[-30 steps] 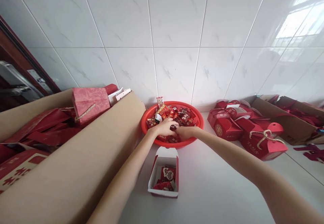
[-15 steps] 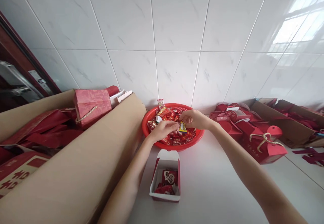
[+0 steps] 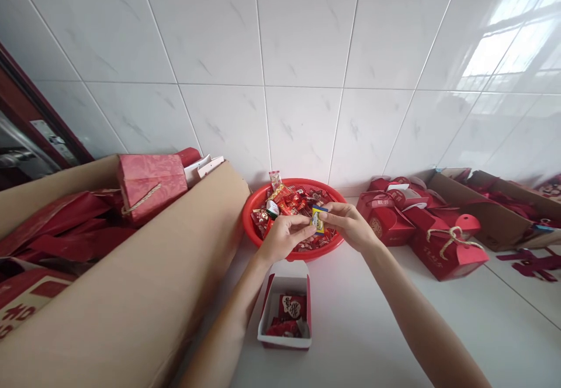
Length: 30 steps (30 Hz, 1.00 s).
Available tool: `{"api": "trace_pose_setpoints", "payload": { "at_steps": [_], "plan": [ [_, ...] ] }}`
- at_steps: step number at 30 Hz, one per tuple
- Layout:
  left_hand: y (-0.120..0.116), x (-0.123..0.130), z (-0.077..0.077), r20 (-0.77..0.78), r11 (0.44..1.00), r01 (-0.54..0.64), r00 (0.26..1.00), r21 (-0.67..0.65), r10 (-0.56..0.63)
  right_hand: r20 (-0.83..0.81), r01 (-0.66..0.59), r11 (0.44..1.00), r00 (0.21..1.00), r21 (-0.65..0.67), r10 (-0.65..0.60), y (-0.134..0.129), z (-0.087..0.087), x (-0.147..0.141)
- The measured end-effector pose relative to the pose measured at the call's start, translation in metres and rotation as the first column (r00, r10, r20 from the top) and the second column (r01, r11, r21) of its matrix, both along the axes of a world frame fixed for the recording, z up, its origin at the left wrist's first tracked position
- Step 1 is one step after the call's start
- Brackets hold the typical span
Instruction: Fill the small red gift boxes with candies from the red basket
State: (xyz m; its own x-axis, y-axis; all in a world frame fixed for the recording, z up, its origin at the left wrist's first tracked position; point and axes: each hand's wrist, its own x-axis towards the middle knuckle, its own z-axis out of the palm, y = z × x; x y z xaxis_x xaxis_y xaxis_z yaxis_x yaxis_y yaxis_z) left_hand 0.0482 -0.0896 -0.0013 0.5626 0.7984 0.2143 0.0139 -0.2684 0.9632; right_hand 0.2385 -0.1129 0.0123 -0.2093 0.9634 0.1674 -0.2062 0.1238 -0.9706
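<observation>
Over the red plastic basket, my right hand pinches a small yellow-and-blue candy packet between thumb and fingers. My left hand is closed too, its thumb and fingertips at the packet's left edge. Under both hands the basket is heaped with wrapped candies, mostly red. Nearer to me stands an open white-lined red candy box, its flap up toward the basket. Several red packets lie inside it.
A large cardboard carton with red gift boxes and bags stands close on the left. To the right are folded red gift boxes with rope handles and further cartons. A tiled wall rises behind the basket.
The yellow-and-blue packet has come up out of the pile, now between my two hands. Both hands have drawn slightly toward me. The open box stays in place.
</observation>
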Motion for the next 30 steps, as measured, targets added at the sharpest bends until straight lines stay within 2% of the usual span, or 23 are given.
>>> {"api": "trace_pose_setpoints", "payload": {
  "at_steps": [2, 5, 8, 12, 15, 18, 22, 27, 30],
  "plan": [
    [-0.002, 0.0, 0.002, -0.029, 0.999, -0.005, 1.0, 0.049, 0.006, -0.106, 0.01, 0.996, 0.994, -0.093, -0.02, -0.003, -0.002, -0.003],
    [-0.003, -0.004, 0.005, -0.09, 0.994, 0.031, 0.996, 0.108, -0.021, -0.158, 0.062, 0.986, 0.984, -0.157, -0.087, -0.012, -0.003, -0.001],
    [-0.002, -0.011, 0.011, -0.14, 0.992, 0.059, 0.989, 0.115, -0.043, -0.113, 0.169, 0.98, 0.977, -0.108, -0.181, -0.027, 0.002, 0.005],
    [-0.008, -0.015, 0.024, -0.09, 0.992, -0.001, 0.996, 0.127, 0.012, -0.042, 0.284, 0.958, 0.958, 0.034, -0.283, -0.05, 0.015, 0.006],
    [-0.022, -0.012, 0.035, -0.058, 0.99, 0.01, 0.998, 0.141, -0.002, 0.006, 0.223, 0.969, 0.974, 0.109, -0.225, -0.063, 0.024, 0.001],
    [-0.036, -0.009, 0.043, -0.11, 0.98, 0.041, 0.994, 0.193, -0.02, 0.076, 0.136, 0.973, 0.985, 0.187, -0.152, -0.068, 0.029, -0.005],
    [-0.045, -0.011, 0.049, -0.128, 0.967, 0.021, 0.992, 0.253, 0.012, 0.082, 0.101, 0.971, 0.989, 0.215, -0.121, -0.067, 0.03, -0.008],
    [-0.046, -0.011, 0.049, -0.129, 0.961, -0.031, 0.989, 0.274, 0.068, 0.124, 0.101, 0.968, 0.983, 0.231, -0.132, -0.07, 0.031, -0.011],
    [-0.045, -0.01, 0.048, -0.161, 0.951, 0.003, 0.986, 0.31, 0.049, 0.267, 0.098, 0.949, 0.946, 0.3, -0.182, -0.074, 0.031, -0.005]
  ]
}}
